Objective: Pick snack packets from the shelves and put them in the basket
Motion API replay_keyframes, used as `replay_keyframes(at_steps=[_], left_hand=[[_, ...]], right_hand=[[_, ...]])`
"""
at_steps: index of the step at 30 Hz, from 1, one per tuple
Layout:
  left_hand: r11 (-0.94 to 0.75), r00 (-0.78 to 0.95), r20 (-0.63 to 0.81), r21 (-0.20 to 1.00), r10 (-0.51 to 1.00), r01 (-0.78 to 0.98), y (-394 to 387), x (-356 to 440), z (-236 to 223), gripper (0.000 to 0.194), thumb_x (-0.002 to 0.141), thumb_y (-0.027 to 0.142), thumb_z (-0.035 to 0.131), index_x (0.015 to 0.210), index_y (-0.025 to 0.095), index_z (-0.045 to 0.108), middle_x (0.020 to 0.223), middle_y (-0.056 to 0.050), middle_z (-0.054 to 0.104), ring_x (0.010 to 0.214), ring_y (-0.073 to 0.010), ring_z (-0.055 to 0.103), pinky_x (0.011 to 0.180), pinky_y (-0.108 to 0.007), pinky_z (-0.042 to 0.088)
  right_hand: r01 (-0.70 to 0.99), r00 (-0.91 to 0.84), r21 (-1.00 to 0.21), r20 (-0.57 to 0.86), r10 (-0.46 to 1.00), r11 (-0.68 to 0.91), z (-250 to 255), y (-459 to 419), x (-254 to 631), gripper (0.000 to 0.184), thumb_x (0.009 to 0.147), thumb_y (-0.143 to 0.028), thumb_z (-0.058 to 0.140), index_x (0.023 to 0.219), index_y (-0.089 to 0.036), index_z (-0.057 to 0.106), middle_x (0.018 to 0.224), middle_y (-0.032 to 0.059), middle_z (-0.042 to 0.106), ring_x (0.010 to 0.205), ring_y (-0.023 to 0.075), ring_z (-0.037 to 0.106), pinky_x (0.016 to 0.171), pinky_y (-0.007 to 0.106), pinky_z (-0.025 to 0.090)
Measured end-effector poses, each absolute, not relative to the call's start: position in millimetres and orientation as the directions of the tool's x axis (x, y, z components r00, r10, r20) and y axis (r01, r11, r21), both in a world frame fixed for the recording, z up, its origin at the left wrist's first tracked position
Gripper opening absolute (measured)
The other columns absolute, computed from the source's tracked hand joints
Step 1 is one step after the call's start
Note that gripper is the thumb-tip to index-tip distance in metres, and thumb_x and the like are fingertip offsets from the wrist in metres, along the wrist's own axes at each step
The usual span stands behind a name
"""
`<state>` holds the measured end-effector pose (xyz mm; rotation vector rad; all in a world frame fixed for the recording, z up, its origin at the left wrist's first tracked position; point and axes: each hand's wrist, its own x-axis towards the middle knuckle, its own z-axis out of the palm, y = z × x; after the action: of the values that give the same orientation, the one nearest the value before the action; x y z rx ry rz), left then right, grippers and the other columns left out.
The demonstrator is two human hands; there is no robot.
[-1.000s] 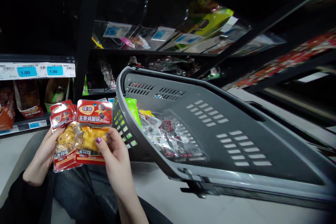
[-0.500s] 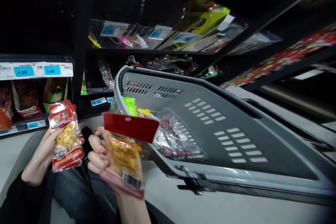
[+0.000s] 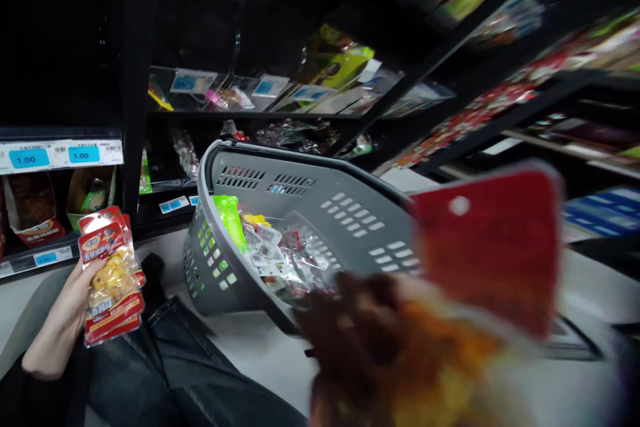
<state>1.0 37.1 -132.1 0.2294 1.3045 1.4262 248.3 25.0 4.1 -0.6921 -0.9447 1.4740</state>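
Note:
My left hand [image 3: 67, 303] grips a few stacked snack packets [image 3: 113, 273], clear plastic over yellow food with red printed ends, the thumb across the front. Close to the camera, my right hand [image 3: 353, 330] is dark and smeared by motion. It holds one snack packet [image 3: 487, 253] with a plain red header, a round hang hole and blurred orange-yellow contents. Behind that hand, on the floor, a grey plastic shopping basket [image 3: 227, 290] contains a green packet [image 3: 230, 219] and several clear and silvery packets [image 3: 305, 257]. The raised packet hides the basket's right part.
Black shelving [image 3: 137, 80] rises ahead, with hanging bags and blue price labels [image 3: 193, 82]. At the lower left, display boxes [image 3: 34, 207] stand under a price strip [image 3: 60, 153]. My bent legs [image 3: 200, 363] fill the foreground.
My right hand has moved right and up close to the camera with its packet, which is now larger and blurred. The view has shifted, so more of the basket's left side shows. My left hand keeps its packets.

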Motion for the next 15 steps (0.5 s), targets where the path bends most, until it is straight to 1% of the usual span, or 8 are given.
replay_keyframes(at_steps=[1, 2, 3, 4, 6, 8, 11, 15], left_hand=[[0.248, -0.34, -0.501, 0.783, 0.796, -0.571, 38, 1, -133, 0.037, 0.082, 0.01, 0.048, 0.118, 0.017, 0.048, 0.068, -0.005, 0.07, 0.053, -0.0215, 0.067, 0.05, -0.031, 0.055], [0.249, -0.331, -0.494, 0.785, 0.804, -0.568, 38, 1, -133, 0.036, 0.082, 0.01, 0.048, 0.118, 0.017, 0.048, 0.07, -0.006, 0.071, 0.056, -0.0224, 0.068, 0.051, -0.033, 0.055], [0.251, -0.321, -0.487, 0.788, 0.812, -0.562, 38, 1, -135, 0.035, 0.082, 0.01, 0.048, 0.117, 0.016, 0.049, 0.072, -0.007, 0.071, 0.058, -0.0232, 0.068, 0.053, -0.034, 0.056], [0.254, -0.312, -0.481, 0.793, 0.82, -0.554, 38, 1, -136, 0.035, 0.082, 0.011, 0.049, 0.116, 0.016, 0.049, 0.074, -0.008, 0.072, 0.061, -0.0237, 0.069, 0.054, -0.034, 0.056], [0.259, -0.305, -0.473, 0.8, 0.827, -0.54, 38, 1, -138, 0.036, 0.081, 0.011, 0.051, 0.116, 0.017, 0.049, 0.073, -0.007, 0.072, 0.062, -0.0236, 0.069, 0.055, -0.034, 0.057], [0.27, -0.309, -0.481, 0.803, 0.82, -0.531, 37, 0, -141, 0.038, 0.081, 0.01, 0.051, 0.118, 0.019, 0.048, 0.067, -0.005, 0.071, 0.058, -0.0225, 0.069, 0.054, -0.032, 0.056], [0.271, -0.31, -0.479, 0.805, 0.821, -0.527, 37, 0, -142, 0.041, 0.082, 0.011, 0.05, 0.122, 0.019, 0.046, 0.061, -0.003, 0.07, 0.054, -0.0224, 0.068, 0.052, -0.032, 0.056], [0.264, -0.314, -0.474, 0.807, 0.822, -0.529, 37, 3, -139, 0.046, 0.08, 0.01, 0.053, 0.124, 0.019, 0.045, 0.061, -0.002, 0.069, 0.054, -0.0226, 0.068, 0.052, -0.032, 0.056]], right_hand=[[-0.458, 0.021, -0.875, 0.163, 0.986, 0.154, 19, 34, 263, 0.012, 0.078, -0.046, 0.06, 0.078, -0.035, 0.062, 0.076, -0.0044, 0.063, 0.055, 0.0099, 0.051, 0.04, 0.023, 0.04], [-0.197, 0.298, -0.915, 0.287, 0.91, 0.353, 34, 45, 275, 0.003, 0.08, -0.033, 0.061, 0.08, -0.031, 0.063, 0.083, -0.0038, 0.066, 0.059, 0.009, 0.055, 0.041, 0.021, 0.04], [0.054, 0.398, -0.911, 0.395, 0.828, 0.408, 47, 59, 283, 0.006, 0.079, -0.025, 0.062, 0.074, -0.028, 0.064, 0.074, -0.0045, 0.066, 0.055, 0.0076, 0.054, 0.041, 0.02, 0.04], [0.222, 0.377, -0.899, 0.437, 0.817, 0.378, 57, 73, 289, 0.014, 0.076, -0.017, 0.063, 0.066, -0.026, 0.061, 0.059, -0.0075, 0.061, 0.047, 0.0054, 0.05, 0.04, 0.019, 0.036], [0.469, 0.174, -0.849, 0.358, 0.917, 0.243, 67, 104, 293, 0.018, 0.076, -0.011, 0.058, 0.061, -0.021, 0.057, 0.045, -0.0106, 0.055, 0.039, 0.0014, 0.047, 0.039, 0.015, 0.031], [0.528, 0.041, -0.832, 0.224, 0.974, 0.17, 61, 129, 291, 0.011, 0.073, -0.01, 0.054, 0.064, -0.015, 0.057, 0.043, -0.0101, 0.056, 0.038, 0.0021, 0.051, 0.043, 0.017, 0.036], [0.613, -0.085, -0.787, 0.016, 0.996, 0.065, 32, 152, 283, 0.019, 0.076, -0.011, 0.043, 0.059, -0.011, 0.052, 0.038, -0.0093, 0.052, 0.034, 0.0041, 0.054, 0.043, 0.018, 0.038], [0.75, -0.148, -0.661, -0.169, 0.974, -0.001, -6, 165, 264, 0.01, 0.077, -0.006, 0.057, 0.07, -0.012, 0.055, 0.05, -0.0024, 0.061, 0.041, 0.0103, 0.058, 0.042, 0.021, 0.047]])
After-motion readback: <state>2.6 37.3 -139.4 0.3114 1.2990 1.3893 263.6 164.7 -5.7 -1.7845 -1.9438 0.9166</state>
